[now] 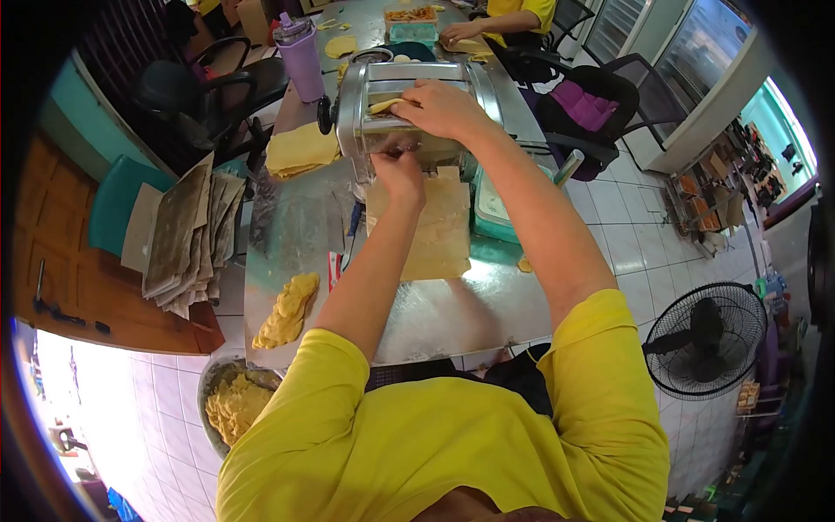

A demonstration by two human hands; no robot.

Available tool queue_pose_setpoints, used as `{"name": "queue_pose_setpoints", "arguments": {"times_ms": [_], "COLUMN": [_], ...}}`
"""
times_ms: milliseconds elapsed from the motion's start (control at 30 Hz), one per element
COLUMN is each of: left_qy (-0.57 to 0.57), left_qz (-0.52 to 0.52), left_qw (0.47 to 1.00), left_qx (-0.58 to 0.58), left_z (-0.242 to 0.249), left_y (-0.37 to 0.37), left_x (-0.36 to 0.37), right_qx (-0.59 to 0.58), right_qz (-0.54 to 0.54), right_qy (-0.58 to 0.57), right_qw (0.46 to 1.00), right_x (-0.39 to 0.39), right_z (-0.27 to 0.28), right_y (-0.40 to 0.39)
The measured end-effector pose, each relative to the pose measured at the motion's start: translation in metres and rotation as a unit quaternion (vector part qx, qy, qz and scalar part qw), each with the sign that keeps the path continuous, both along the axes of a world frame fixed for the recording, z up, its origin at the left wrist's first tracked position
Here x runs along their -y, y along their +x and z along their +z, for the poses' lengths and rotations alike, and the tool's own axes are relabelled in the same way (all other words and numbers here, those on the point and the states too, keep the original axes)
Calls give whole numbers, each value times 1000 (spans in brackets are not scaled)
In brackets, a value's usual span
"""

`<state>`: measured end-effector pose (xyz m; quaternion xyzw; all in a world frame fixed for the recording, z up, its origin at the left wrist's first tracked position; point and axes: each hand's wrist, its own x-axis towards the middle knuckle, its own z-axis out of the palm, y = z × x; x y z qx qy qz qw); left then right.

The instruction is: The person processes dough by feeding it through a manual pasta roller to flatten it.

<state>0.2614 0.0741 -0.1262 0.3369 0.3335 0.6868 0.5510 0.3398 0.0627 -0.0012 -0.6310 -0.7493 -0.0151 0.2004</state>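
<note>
Right hand (439, 109) touching dough piece (383, 107) atop steel dough sheeter (364, 139), left hand (402, 177) at its front, whether fingers clamp unclear

From my remote feed I see a small food workshop — metal table (291, 222), rolling machine (350, 113), dough sheets (426, 239), a basin (204, 407) of dough (235, 409), glass-fronted cabinets (706, 48).

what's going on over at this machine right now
Someone in a yellow shirt is working at a metal roller machine. Their right hand is on top, at a small piece of dough; their left hand is low at the front, its fingertips hard to make out. A pale flat sheet lies below, and a dough lump sits near the table edge. Across from them, a co-worker's hand is by more flat dough.
</note>
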Motion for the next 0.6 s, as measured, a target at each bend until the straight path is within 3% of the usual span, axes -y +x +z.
{"name": "queue_pose_setpoints", "arguments": {"times_ms": [367, 433, 533, 600], "left_qy": [29, 28, 82, 38], "left_qz": [59, 60, 61, 27], "left_qw": [996, 986, 993, 995], "left_qx": [-52, -153, -62, -86], "left_z": [4, -5, -4, 1], "left_y": [-3, -7, -10, -20], "left_x": [0, -6, 10, 20], "right_qx": [-44, -39, -44, -79], "right_qz": [29, 35, 53, 29], "right_qy": [36, 61, 113, 86], "right_qw": [998, 997, 991, 993], "right_x": [-6, -10, -10, -10], "right_z": [-11, -14, -18, -16], "right_y": [1, 3, 5, 3]}}
